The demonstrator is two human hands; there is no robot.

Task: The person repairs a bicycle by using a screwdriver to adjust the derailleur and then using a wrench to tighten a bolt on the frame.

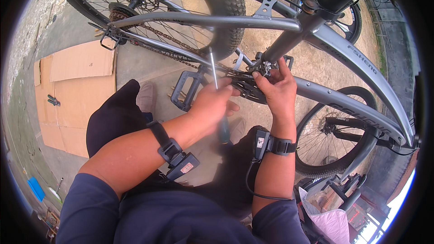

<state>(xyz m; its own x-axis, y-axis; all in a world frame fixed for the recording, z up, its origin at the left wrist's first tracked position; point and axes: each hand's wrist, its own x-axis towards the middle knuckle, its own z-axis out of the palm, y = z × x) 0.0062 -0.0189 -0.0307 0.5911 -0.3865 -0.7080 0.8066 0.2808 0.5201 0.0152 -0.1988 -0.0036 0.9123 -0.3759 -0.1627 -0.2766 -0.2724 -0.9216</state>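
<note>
A grey bicycle [357, 58] stands across in front of me. My left hand [209, 105] is closed round a screwdriver [214, 72], near the chainrings. Its metal shaft points up and away past the chain, and its dark green handle sticks out below my fingers, slightly blurred. At the foot of the seat tube, my right hand [281, 91] grips the front derailleur [263, 67] between thumb and fingers. Part of that mechanism is hidden by the hand. Just under it sit the black chainrings [246, 89]. A black pedal [184, 91] lies left of my left hand.
The knobby rear tyre [228, 18] rises beyond my hands; the front wheel [337, 133] is at right. Flattened cardboard [74, 108] with small pliers [54, 100] on it lies at left. Another wheel [348, 20] stands behind the frame. A blue item [35, 189] lies far left.
</note>
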